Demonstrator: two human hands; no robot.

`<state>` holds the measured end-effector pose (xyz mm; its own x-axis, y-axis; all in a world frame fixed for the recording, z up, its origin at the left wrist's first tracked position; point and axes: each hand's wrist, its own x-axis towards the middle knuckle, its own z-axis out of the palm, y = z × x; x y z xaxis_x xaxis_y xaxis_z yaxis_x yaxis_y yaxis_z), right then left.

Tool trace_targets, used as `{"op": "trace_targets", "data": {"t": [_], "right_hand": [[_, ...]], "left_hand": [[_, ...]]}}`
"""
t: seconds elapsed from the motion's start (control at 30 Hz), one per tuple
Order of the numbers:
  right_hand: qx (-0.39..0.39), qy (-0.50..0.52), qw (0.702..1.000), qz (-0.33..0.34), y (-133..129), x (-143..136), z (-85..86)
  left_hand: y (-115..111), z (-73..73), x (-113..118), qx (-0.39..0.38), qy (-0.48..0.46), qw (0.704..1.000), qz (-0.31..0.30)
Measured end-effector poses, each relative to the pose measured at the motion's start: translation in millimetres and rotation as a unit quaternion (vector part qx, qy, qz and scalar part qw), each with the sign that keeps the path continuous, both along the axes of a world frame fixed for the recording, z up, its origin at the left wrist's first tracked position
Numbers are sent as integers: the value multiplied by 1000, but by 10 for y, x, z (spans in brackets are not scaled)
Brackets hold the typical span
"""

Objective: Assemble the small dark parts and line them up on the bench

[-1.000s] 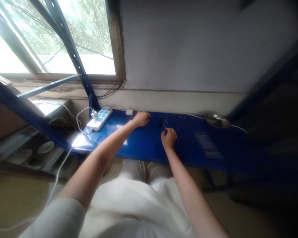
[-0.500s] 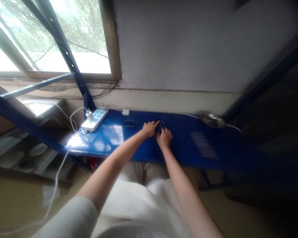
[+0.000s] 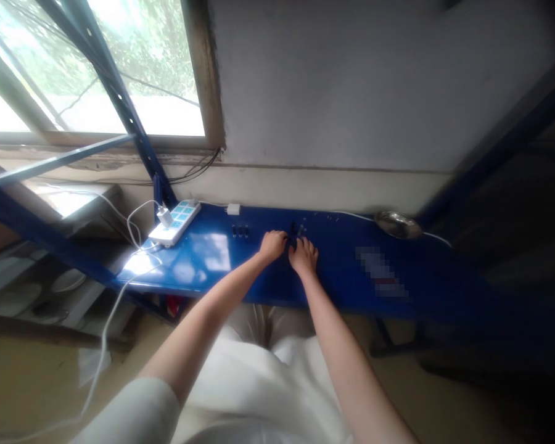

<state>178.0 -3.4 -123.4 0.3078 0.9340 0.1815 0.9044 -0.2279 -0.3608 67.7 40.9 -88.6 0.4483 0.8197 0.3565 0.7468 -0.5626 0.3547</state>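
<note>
Over the middle of the blue table, my left hand [image 3: 274, 245] has its fingers bent and drawn together. A small dark spot shows at its fingertips, too small to name. Close on its right is my right hand [image 3: 304, 255], with fingers curled down and thumb toward the left hand; whatever lies under its fingertips is hidden. Just beyond the hands lie small black pieces [image 3: 293, 227] and several small clear pieces [image 3: 302, 228]. To the left of my left hand, three short black pieces [image 3: 240, 231] stand in a row.
A white power strip [image 3: 176, 223] with a plugged-in charger lies at the table's left end. Behind the row is a white adapter [image 3: 234, 209]. A shiny metal dish [image 3: 398, 224] sits at the back right. Tiny bits [image 3: 330, 217] lie near the back edge. Blue frame posts [image 3: 120, 98] flank the table.
My left hand has drawn back toward me from the small black pieces, and its stretched finger is now bent. My right hand has shifted slightly left, staying near the clear pieces.
</note>
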Motion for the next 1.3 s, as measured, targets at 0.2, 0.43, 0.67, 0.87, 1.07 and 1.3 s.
{"op": "trace_targets", "data": {"t": [0.2,0.43,0.67,0.87,1.07,1.3], "right_hand": [[-35,3,999,-3,12,5,54],[-16,10,1000,-6,25,10,35],[126,12,991,34,-28,26,-15],[160,-30,970,181,-120,-39,69],[149,-42,965,212,-136,-56,86],[144,-44,964,220,-144,-62,87]], "left_hand": [[-211,-152,-240,-41,-273,956,96],[-459,-199,-336,-20,-371,922,106],[-527,-204,-335,24,-341,934,105],[-498,-228,-343,38,-353,927,120],[-479,-253,-343,42,-361,924,114],[-467,-259,-353,29,-371,919,130]]}}
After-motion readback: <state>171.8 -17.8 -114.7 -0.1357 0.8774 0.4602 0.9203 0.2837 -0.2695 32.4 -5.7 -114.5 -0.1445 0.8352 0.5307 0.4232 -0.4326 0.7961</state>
